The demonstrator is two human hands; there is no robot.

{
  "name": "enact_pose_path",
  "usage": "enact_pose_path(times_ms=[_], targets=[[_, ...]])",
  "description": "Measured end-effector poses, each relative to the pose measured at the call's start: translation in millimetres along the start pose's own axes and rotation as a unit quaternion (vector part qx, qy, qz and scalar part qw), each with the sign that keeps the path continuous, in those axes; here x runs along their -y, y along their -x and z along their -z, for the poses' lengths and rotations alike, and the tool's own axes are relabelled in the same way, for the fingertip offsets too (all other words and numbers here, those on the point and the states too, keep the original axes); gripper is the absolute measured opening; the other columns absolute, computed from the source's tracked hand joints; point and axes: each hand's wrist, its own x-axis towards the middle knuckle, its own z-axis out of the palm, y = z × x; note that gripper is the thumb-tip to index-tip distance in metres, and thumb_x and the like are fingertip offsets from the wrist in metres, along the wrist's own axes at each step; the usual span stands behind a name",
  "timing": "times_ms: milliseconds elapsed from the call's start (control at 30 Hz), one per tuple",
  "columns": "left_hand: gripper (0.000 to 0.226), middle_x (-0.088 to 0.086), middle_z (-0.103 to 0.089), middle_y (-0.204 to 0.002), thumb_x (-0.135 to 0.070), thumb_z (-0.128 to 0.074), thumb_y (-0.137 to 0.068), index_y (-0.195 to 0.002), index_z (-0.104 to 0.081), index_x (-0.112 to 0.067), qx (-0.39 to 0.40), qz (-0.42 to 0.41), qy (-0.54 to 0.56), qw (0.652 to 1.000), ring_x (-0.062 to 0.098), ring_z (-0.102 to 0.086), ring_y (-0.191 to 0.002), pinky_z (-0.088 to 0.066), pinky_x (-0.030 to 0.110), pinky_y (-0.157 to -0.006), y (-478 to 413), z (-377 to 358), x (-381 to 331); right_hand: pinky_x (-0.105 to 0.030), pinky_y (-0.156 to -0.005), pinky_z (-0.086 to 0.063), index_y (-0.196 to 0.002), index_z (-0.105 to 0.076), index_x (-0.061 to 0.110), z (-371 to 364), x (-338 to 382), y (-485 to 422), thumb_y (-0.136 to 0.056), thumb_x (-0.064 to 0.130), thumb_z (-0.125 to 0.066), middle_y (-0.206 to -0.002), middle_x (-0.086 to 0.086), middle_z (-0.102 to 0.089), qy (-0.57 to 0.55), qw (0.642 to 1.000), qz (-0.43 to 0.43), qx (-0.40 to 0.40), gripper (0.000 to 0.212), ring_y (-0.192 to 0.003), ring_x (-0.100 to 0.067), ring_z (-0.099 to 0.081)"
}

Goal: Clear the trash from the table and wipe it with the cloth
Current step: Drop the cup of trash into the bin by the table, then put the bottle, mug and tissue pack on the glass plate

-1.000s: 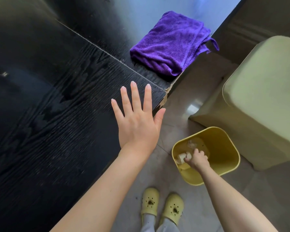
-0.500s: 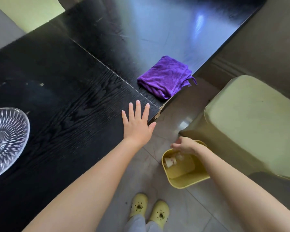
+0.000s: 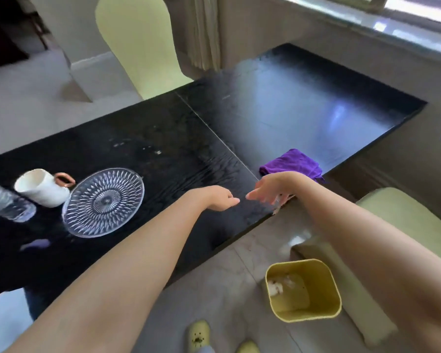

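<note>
A folded purple cloth (image 3: 292,163) lies on the black table (image 3: 278,118) near its right front edge. My right hand (image 3: 270,188) hovers over the table edge just in front of the cloth, fingers apart and empty, slightly blurred. My left hand (image 3: 220,198) rests over the table beside it, fingers curled down, holding nothing that I can see. A yellow bin (image 3: 303,290) stands on the floor below the table with white crumpled trash (image 3: 276,285) inside. Small pale crumbs (image 3: 138,146) speckle the tabletop's middle.
A clear glass plate (image 3: 103,201), a white mug (image 3: 42,188) lying on its side and a plastic bottle (image 3: 8,203) sit at the table's left. A pale green chair (image 3: 140,44) stands behind the table; a green stool (image 3: 402,220) at the right.
My right hand has left the bin, empty, and risen to the table edge near the cloth. My left hand has curled its fingers. The view has tilted up, showing more of the table.
</note>
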Motion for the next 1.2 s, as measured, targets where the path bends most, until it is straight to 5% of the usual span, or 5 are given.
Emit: enact_pose_path(times_ms=[133, 467, 700, 1100, 1200], targets=[[0.055, 0.002, -0.036, -0.153, -0.045, -0.026, -0.1, -0.144, -0.039, -0.015, -0.021, 0.038, 0.015, 0.999, 0.022, -0.034, -0.14, -0.025, 0.037, -0.115, 58.1, 7.1, 58.6, -0.044, -0.099, -0.049, -0.131, -0.051, 0.011, 10.9, 69.8, 12.5, -0.094, 0.049, -0.044, -0.131, -0.007, -0.058, 0.042, 0.998, 0.04, 0.007, 0.054, -0.119, -0.028, -0.057], [0.049, 0.002, -0.044, -0.147, -0.044, -0.035, -0.098, -0.137, -0.049, -0.019, -0.086, 0.14, 0.139, 0.976, 0.023, -0.04, -0.134, -0.03, 0.037, -0.112, 186.8, -27.0, 213.6, -0.039, -0.086, -0.053, -0.122, -0.055, 0.009, -37.6, 253.4, 6.5, -0.093, 0.047, -0.048, -0.114, -0.005, -0.06, 0.146, 0.982, 0.12, 0.015, 0.049, -0.104, -0.024, -0.06], [0.046, -0.001, -0.051, -0.135, -0.046, -0.038, -0.095, -0.132, -0.053, -0.025, -0.108, 0.221, 0.231, 0.941, 0.024, -0.054, -0.114, -0.047, 0.034, -0.089, 252.3, -86.9, 340.9, -0.04, -0.079, -0.059, -0.113, -0.058, 0.003, -118.0, 382.2, -22.8, -0.088, 0.047, -0.052, -0.103, -0.014, -0.068, 0.176, 0.975, 0.135, 0.007, 0.051, -0.096, -0.032, -0.069], [0.048, 0.008, -0.056, -0.132, -0.037, -0.047, -0.094, -0.135, -0.048, -0.012, -0.186, 0.256, 0.299, 0.9, 0.025, -0.053, -0.12, -0.042, 0.033, -0.099, 249.8, -81.7, 450.4, -0.041, -0.098, -0.051, -0.12, -0.06, -0.001, -127.4, 475.4, -61.6, -0.095, 0.04, -0.047, -0.095, -0.014, -0.062, 0.161, 0.979, 0.119, -0.047, 0.05, -0.104, -0.032, -0.065], [0.051, 0.007, -0.052, -0.137, -0.04, -0.046, -0.094, -0.14, -0.044, -0.016, -0.172, 0.257, 0.29, 0.906, 0.028, -0.054, -0.12, -0.046, 0.031, -0.088, 240.8, -68.8, 472.9, -0.036, -0.099, -0.048, -0.124, -0.056, -0.002, -119.1, 490.3, -70.1, -0.097, 0.034, -0.041, -0.095, -0.012, -0.057, 0.153, 0.98, 0.107, -0.063, 0.047, -0.102, -0.029, -0.062]])
